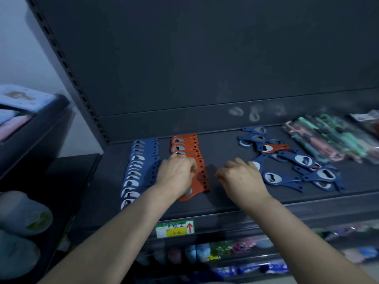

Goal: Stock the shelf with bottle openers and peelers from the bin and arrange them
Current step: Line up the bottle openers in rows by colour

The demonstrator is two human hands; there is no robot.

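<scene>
Left grip (176, 173) pinches an orange bottle opener (197, 186), right grip (242, 177) curled, hold unclear, above price tag (175, 228) reading 2元

The bare left hand (176, 174) and bare right hand (243, 178) run into 2 uncovered forearms, the left forearm (123, 226) and right forearm (297, 232).

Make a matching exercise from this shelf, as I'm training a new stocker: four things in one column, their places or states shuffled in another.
Things
1. blue row
2. orange row
3. loose pile
4. peelers

Places or states
A. far right, pink and green
B. leftmost of all
C. under the left hand
D. scattered, mostly blue, beside the right hand

Pairs: 1-B, 2-C, 3-D, 4-A
</scene>
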